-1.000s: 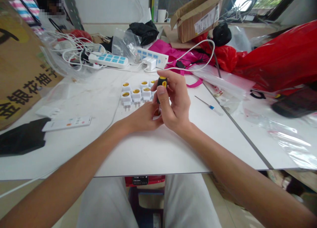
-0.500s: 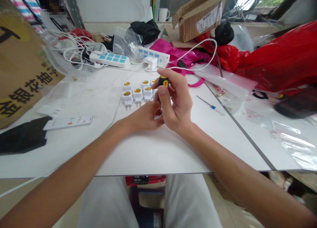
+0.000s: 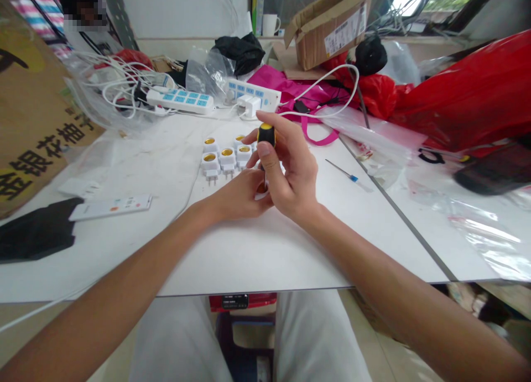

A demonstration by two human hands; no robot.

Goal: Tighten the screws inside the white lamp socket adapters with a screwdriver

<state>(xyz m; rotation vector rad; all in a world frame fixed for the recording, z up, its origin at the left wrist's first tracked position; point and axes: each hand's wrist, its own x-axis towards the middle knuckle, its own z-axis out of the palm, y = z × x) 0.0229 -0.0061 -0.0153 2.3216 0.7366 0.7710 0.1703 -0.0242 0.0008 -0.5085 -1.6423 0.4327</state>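
My right hand [image 3: 286, 172] is wrapped round a black and yellow screwdriver [image 3: 265, 134] that stands upright, tip down, on the white table [image 3: 257, 249]. Below it my left hand [image 3: 240, 197] pinches a small white part [image 3: 261, 195] against the tabletop; most of that part is hidden by my fingers. Just beyond my hands, several white lamp-socket adapters [image 3: 224, 156] with brass centres stand in rows.
A thin blue-tipped screwdriver [image 3: 346, 175] lies to the right. White power strips [image 3: 180, 100] and cables lie at the back, with a cardboard box [image 3: 332, 25], red bags [image 3: 468, 94] and clear plastic. At the left sit a long white strip [image 3: 110, 206] and a black object [image 3: 33, 235].
The screwdriver handle has shifted slightly left and up, and my right fingers have changed their grip on its top. My left hand stays put.
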